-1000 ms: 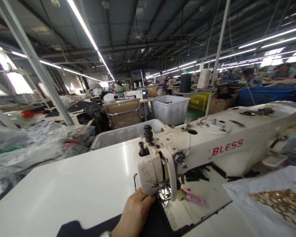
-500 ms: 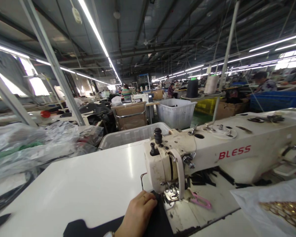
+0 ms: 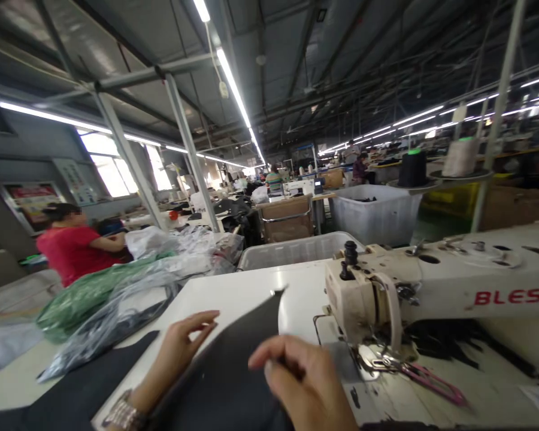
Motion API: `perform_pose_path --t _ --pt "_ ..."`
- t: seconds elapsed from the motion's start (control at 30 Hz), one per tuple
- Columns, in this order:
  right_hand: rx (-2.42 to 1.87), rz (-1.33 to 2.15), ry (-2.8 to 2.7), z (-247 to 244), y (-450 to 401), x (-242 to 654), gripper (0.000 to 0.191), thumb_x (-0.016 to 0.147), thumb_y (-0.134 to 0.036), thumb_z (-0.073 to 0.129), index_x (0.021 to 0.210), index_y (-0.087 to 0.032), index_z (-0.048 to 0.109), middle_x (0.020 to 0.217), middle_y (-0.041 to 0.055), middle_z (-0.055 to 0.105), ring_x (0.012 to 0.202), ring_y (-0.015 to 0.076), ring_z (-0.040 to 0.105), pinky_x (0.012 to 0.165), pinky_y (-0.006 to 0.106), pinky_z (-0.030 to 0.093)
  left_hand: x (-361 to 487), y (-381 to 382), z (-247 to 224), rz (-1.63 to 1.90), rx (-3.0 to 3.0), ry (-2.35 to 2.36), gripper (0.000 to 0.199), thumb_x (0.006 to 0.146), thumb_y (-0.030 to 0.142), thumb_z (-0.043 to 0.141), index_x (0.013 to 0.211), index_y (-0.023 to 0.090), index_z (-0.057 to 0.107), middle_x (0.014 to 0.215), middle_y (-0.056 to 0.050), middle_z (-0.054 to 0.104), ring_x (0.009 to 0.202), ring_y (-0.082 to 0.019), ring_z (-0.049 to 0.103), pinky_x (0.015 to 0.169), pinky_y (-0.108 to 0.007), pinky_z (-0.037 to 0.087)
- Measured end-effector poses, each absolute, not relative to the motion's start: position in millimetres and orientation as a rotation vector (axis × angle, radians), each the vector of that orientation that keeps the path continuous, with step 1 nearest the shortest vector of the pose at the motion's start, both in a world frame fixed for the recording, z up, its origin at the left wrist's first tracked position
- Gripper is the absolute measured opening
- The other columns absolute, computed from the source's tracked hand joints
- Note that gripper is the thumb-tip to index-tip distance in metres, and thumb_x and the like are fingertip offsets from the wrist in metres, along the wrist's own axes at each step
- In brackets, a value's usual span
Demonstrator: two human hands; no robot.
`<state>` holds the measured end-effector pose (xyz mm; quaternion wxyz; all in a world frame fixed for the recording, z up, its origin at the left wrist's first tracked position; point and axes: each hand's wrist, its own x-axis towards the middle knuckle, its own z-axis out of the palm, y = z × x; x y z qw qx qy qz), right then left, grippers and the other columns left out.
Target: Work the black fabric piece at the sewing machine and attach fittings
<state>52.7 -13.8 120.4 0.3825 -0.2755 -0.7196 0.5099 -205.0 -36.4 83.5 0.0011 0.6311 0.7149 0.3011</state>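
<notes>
Fingers (image 3: 276, 359) of the right hand (image 3: 303, 383) closed narrow, pinching the black fabric panel (image 3: 220, 371). Left hand (image 3: 177, 353) spread wide, fingertips just beside the panel's edge. Panel lay across the white table (image 3: 233, 299), its pointed corner raised, just left of the sewing machine (image 3: 363, 299). Plastic bags (image 3: 117, 299) lay left of the table; plastic bin (image 3: 296, 254) stood beyond.

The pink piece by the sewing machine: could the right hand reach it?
Probably yes: the pink piece lies just past the metal foot from the right hand, though it pinches black cloth.
</notes>
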Motion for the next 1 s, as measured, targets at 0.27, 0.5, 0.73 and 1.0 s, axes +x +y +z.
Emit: perform_pose_path --t 0.27,0.5,0.73,1.0 --pt "-0.9 0.529 -1.525 217 108 -35 0.03 0.068 -0.018 0.042 0.086 -0.016 0.066 0.06 0.0034 0.055 0.06 0.0194 0.051 0.057 0.031 0.037 -300 -226 70 0.466 1.156 2.841 0.04 0.066 0.022 0.053 0.102 0.01 0.062 0.107 -0.014 0.063 0.101 -0.029 0.056 0.093 -0.04 0.039" --pt "-1.269 0.406 -1.684 146 123 -57 0.044 0.076 -0.019 0.039 0.115 -0.001 0.046 0.116 0.0318 0.038 0.109 0.0451 0.035 0.082 0.053 0.034 -280 -291 35 0.369 1.253 2.596 0.067 0.064 0.014 0.052 0.128 0.022 0.036 0.141 -0.008 0.025 0.127 -0.022 0.025 0.105 -0.038 0.022" --pt "-1.053 0.538 -2.248 52 58 -81 0.037 0.077 -0.01 0.041 0.113 -0.001 0.047 0.11 0.0214 0.049 0.106 0.0303 0.045 0.088 0.037 0.037 -291 -252 35 0.213 1.671 2.607 0.055 0.067 0.007 0.043 0.118 0.025 0.05 0.122 -0.005 0.053 0.112 -0.023 0.046 0.099 -0.041 0.033" --pt "-0.766 0.955 -2.554 31 -36 -127 0.026 0.079 -0.014 0.042 0.096 -0.006 0.061 0.097 0.0136 0.063 0.092 0.0202 0.058 0.081 0.025 0.042 -297 -241 41 0.388 1.64 2.579 0.054 0.065 0.01 0.047 0.117 0.023 0.051 0.114 -0.004 0.059 0.1 -0.017 0.055 0.084 -0.027 0.047"
